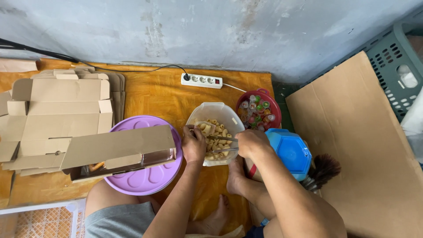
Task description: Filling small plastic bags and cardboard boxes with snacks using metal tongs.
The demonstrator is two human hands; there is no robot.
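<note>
Ridged pasta tubes (216, 142) fill a clear plastic tub (229, 115); right hand (251, 144) grips metal tongs (222, 144), left hand (193, 145) grips a small cup (206, 128).

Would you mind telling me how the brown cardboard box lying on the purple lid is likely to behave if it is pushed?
The brown cardboard box looks thin-walled and mostly empty, so it is probably light and would slide easily. It overhangs the round purple lid at its left end, so a push there may tip it. Its open flap may flex rather than stay stiff.
</note>
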